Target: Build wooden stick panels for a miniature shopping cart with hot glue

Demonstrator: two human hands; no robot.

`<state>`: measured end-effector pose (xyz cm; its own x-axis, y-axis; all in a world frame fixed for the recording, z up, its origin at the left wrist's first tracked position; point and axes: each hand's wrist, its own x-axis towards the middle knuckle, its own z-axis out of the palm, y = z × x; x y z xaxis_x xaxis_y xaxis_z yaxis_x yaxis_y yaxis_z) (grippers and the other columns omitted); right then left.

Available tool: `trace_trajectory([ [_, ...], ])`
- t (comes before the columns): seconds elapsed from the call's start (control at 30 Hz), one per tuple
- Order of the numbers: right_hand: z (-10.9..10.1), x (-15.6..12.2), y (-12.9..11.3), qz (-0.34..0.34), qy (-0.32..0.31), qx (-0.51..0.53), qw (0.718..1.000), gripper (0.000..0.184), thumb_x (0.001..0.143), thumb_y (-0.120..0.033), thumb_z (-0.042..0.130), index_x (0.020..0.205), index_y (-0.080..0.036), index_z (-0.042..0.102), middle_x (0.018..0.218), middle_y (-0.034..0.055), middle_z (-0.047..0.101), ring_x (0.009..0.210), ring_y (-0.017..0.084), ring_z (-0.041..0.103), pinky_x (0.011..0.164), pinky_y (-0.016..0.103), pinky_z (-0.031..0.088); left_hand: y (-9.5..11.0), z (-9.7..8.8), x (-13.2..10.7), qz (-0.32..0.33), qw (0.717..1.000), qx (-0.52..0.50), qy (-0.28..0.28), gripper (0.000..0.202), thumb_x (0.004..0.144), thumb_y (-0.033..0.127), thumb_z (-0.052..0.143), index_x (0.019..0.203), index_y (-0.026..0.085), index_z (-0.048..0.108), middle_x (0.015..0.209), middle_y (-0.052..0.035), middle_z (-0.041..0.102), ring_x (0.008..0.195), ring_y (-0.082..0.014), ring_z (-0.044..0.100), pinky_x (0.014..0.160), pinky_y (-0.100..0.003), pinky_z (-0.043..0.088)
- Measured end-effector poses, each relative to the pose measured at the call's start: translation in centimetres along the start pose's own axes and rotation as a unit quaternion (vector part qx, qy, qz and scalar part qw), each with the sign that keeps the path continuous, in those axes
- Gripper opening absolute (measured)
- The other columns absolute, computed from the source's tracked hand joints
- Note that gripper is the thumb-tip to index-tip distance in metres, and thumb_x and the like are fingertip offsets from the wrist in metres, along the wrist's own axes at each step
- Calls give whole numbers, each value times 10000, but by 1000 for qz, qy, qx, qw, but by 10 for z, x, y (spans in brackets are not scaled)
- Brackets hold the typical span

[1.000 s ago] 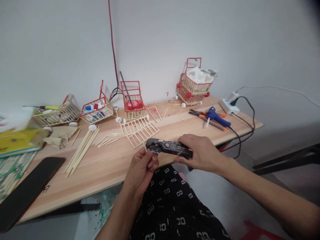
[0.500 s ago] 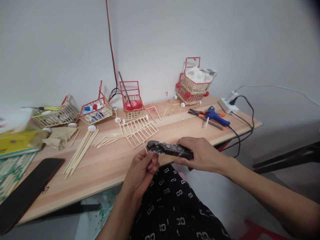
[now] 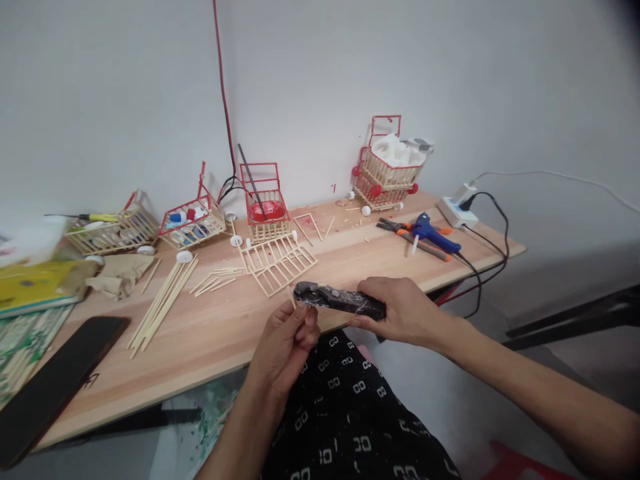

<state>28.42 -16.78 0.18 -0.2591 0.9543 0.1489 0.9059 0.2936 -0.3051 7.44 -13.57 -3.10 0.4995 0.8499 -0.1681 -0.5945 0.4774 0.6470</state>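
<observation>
My right hand (image 3: 400, 308) is closed around the handles of a worn black hand cutter (image 3: 340, 299), its head pointing left. My left hand (image 3: 287, 340) pinches a thin wooden stick (image 3: 291, 297) right at the cutter's jaws; most of the stick is hidden by the fingers. Both hands are at the table's front edge, above my lap. Just beyond them lies a slatted stick panel (image 3: 280, 265), with short cut sticks (image 3: 215, 280) to its left and longer sticks (image 3: 163, 307) further left.
Small stick carts (image 3: 193, 227) stand along the wall, one holding a red bowl (image 3: 267, 211). At right are a blue glue gun (image 3: 433, 233), orange-handled pliers (image 3: 400, 230) and a power strip (image 3: 457, 212) with cables. A black phone (image 3: 65, 380) lies front left on the wooden table (image 3: 210, 347).
Hardly anything differs. The cutter stays at the stick, and the fingers of my right hand have shifted very slightly on its handles.
</observation>
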Motion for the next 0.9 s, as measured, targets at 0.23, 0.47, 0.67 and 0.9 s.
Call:
trace_trajectory([
  [0.23, 2, 1, 1, -8, 6, -45, 999, 469, 813, -631, 524, 762, -167, 568, 724, 56, 612, 693, 188, 576, 598, 262, 354, -3, -2, 1, -2, 1000, 5, 14, 333, 670, 254, 806, 631, 114, 506, 564, 44, 469, 451, -11, 250, 419, -151, 205],
  [0.47, 5, 1, 4, -12, 27, -31, 999, 478, 837, -623, 486, 681, -173, 521, 660, 35, 572, 634, 161, 535, 582, 258, 326, -3, 0, 1, -7, 1000, 8, 24, 290, 696, 297, 792, 747, 79, 609, 568, 47, 451, 457, -9, 227, 416, -141, 199],
  [0.67, 1, 9, 4, 61, 28, 97, 993, 517, 863, -616, 428, 578, -185, 405, 532, -23, 442, 535, 113, 439, 528, 245, 274, 1, -2, 0, -18, 1000, 15, 3, 269, 753, 297, 740, 892, 93, 632, 586, 63, 397, 455, -12, 225, 421, -147, 189],
  [0.9, 21, 27, 27, 179, 25, 308, 934, 598, 828, -709, 379, 546, -186, 447, 459, -18, 442, 418, 100, 408, 427, 238, 283, 9, -7, -6, 5, 995, 101, 4, 324, 859, 420, 596, 731, 145, 481, 523, 88, 289, 426, -22, 240, 409, -135, 169],
])
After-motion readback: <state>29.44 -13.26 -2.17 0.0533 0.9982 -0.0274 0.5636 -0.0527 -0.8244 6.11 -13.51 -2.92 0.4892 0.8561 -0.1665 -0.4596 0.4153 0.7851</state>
